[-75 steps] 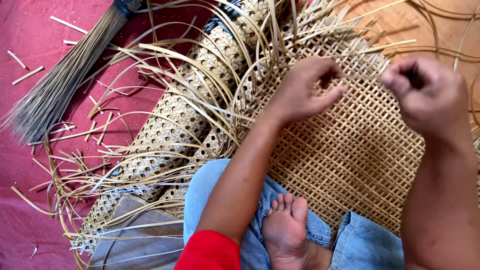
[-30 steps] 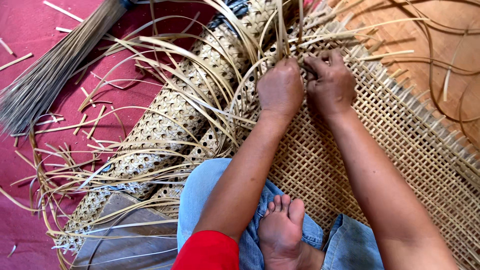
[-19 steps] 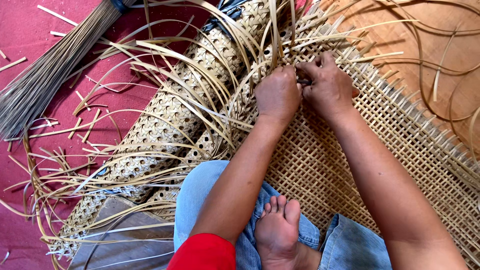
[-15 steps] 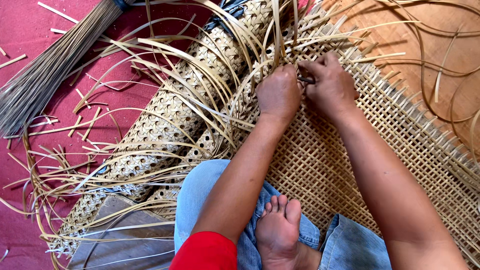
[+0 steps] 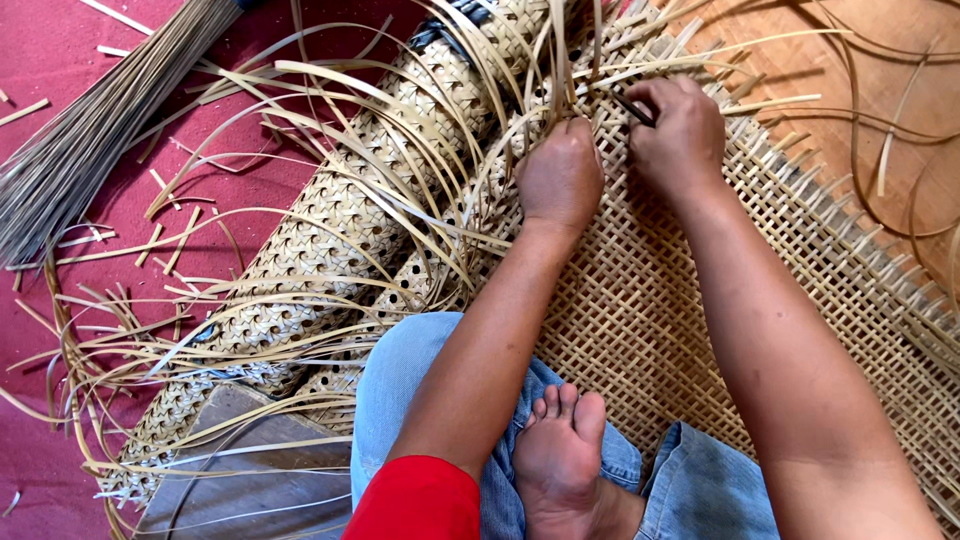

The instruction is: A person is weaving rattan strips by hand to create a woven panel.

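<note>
Cane mat [image 5: 640, 300] under both hands — left hand [image 5: 560, 175] fisted on strands, right hand [image 5: 680, 130] pinching dark tool [image 5: 632, 108].

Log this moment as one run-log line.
left hand: pressing cane strips | right hand: gripping thin dark tool | woven cane mat: under both hands

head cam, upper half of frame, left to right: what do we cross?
Bundle of thin sticks → red floor covering → rolled cane webbing with loose strips → left hand → right hand pinching a thin dark tool → flat woven mat → bare brown surface.
</note>
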